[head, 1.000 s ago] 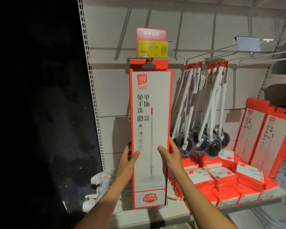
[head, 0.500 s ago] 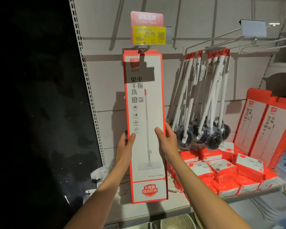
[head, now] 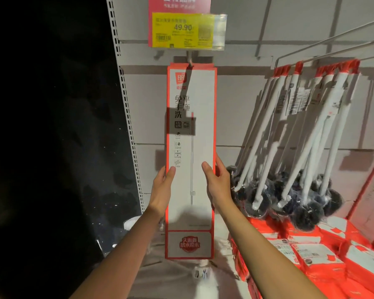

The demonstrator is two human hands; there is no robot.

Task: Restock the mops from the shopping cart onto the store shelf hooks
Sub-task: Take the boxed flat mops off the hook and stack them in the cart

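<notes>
Left hand (head: 161, 186) grips the left edge of the mop box (head: 190, 160), thumb flat across the front face, other fingers wrapped behind the edge and out of sight. Right hand (head: 217, 183) mirrors it on the right edge: thumb on the front, fingers curled round the side. Both grips sit a little below mid-height. Box is tall, narrow, upright, white front panel with a red-orange border, red logo top left, dark Chinese characters below it, a column of small icons, a thin printed mop running down the middle, red round badge in the bottom panel. Its top tab sits at the shelf hook (head: 190, 59), just under the yellow price tag (head: 183, 31) reading 49.90; can't tell whether the tab is fully on the hook. To the right, white-handled brushes (head: 289, 147) hang in a bunch from a neighbouring hook, dark heads low, above stacked red packages (head: 307, 253).
</notes>
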